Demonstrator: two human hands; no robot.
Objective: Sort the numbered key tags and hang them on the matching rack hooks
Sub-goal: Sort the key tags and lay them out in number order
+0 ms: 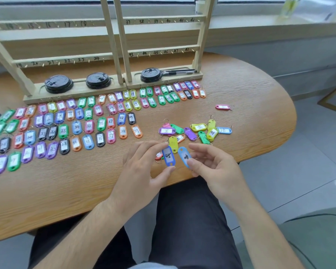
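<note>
My left hand pinches a dark blue key tag marked 45 between thumb and fingertips, just above the table's front edge. My right hand pinches a light blue key tag beside it; its number reads upside down. Behind both hands lies a loose pile of unsorted tags in purple, yellow, green and blue. Several rows of sorted numbered tags cover the left and middle of the wooden table. Two wooden racks with numbered hooks stand at the back, all their hooks bare.
A single pink tag lies apart at the right. Black cup lids sit in the racks' base trays, and pens rest in the right tray. The table's rounded edge curves off at the right, above a tiled floor.
</note>
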